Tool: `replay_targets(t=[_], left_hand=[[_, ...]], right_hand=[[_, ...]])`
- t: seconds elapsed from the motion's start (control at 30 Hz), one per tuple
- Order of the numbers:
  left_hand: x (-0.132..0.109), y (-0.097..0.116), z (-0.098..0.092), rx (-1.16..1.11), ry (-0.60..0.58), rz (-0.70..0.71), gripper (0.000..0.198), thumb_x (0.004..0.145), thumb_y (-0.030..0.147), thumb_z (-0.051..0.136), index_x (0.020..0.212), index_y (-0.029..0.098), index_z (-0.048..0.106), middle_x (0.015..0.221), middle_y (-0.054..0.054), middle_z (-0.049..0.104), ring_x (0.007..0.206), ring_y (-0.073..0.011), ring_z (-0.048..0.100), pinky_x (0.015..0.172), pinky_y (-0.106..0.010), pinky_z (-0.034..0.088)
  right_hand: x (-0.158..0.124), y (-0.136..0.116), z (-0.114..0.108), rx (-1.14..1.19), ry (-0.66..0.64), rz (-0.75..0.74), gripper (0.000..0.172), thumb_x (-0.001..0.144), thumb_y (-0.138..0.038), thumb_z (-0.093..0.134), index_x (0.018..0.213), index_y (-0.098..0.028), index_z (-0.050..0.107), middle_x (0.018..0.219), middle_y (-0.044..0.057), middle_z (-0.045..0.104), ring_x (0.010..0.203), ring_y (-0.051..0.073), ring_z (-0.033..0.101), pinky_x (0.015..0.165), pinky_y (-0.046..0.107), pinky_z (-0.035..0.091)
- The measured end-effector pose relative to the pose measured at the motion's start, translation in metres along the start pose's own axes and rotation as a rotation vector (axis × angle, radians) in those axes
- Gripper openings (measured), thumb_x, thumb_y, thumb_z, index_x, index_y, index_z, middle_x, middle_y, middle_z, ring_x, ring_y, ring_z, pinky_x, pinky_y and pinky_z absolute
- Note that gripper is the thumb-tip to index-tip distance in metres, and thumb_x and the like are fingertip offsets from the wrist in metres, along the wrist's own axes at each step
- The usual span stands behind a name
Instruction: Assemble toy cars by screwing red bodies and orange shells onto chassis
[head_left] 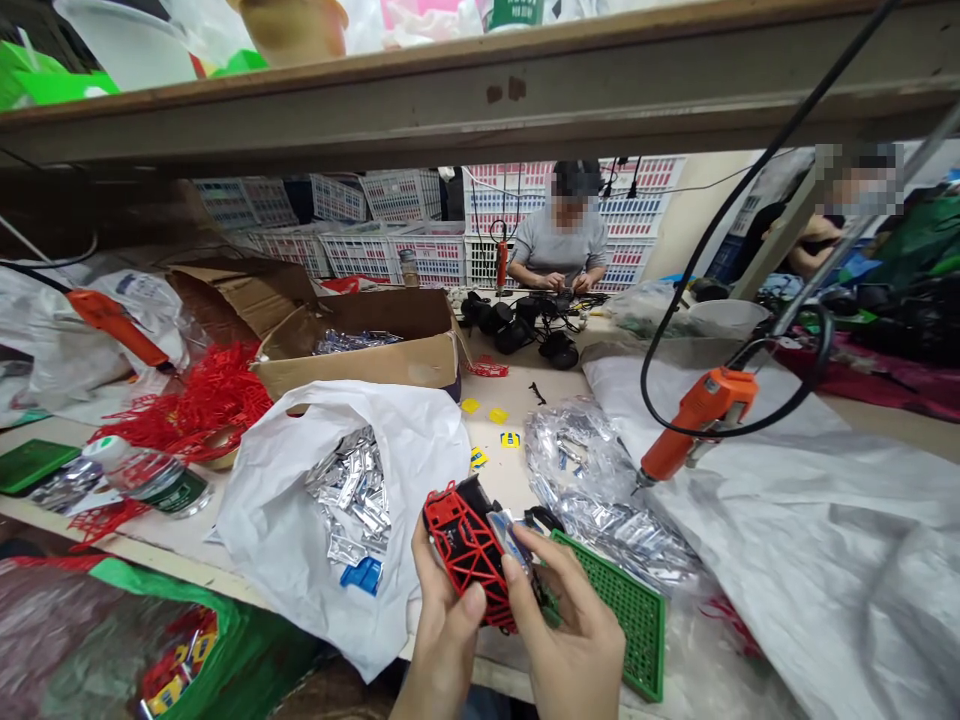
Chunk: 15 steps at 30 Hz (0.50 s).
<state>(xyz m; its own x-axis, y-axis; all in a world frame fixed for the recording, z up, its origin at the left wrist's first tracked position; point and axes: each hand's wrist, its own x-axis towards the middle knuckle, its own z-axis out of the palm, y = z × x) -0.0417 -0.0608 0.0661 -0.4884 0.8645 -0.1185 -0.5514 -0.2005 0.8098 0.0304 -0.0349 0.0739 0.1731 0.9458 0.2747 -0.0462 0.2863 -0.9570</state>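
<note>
My left hand (442,610) is wrapped round a toy car body (469,545), black with a red lattice frame, held up above the bench's front edge. With thumb and fingers my right hand (574,610) pinches a small silvery-blue panel (510,535) against the car body's right side. Just left of the hands, a white bag (270,520) lies open with many silver chromed parts (356,490) and one blue part (362,575) in it. A green perforated tray (626,610) lies to the right, partly behind my right hand.
An orange electric screwdriver (697,415) hangs at right; another (120,325) hangs at left. Clear bags of silver parts (622,510), yellow pieces (497,415), a cardboard box (360,370), red frames (217,400) and a bottle (154,480) crowd the bench. A co-worker (562,240) sits opposite. A shelf beam (450,110) crosses above.
</note>
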Motion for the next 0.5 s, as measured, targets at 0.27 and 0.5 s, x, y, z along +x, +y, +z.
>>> replay_targets(t=[0.27,0.5], left_hand=[[0.000,-0.001,0.012,-0.077,0.175,0.026,0.109,0.067,0.055,0.091,0.156,0.039,0.030,0.148,-0.013,0.061,0.118,-0.0301,0.071,0.097,-0.037,0.058],[-0.002,0.001,0.013,-0.128,0.208,0.058,0.107,0.060,0.050,0.097,0.150,0.039,0.040,0.145,-0.012,0.063,0.115,-0.0291,0.072,0.095,-0.036,0.059]], right_hand=[[0.005,-0.001,-0.013,0.014,0.023,-0.066,0.019,0.087,-0.035,0.077,0.103,-0.027,0.084,0.109,0.008,0.082,0.099,0.026,0.078,0.095,0.043,0.062],[-0.002,-0.008,-0.005,-0.058,-0.050,-0.313,0.034,0.090,-0.014,0.070,0.114,-0.036,0.080,0.111,0.002,0.082,0.101,0.026,0.079,0.098,0.045,0.062]])
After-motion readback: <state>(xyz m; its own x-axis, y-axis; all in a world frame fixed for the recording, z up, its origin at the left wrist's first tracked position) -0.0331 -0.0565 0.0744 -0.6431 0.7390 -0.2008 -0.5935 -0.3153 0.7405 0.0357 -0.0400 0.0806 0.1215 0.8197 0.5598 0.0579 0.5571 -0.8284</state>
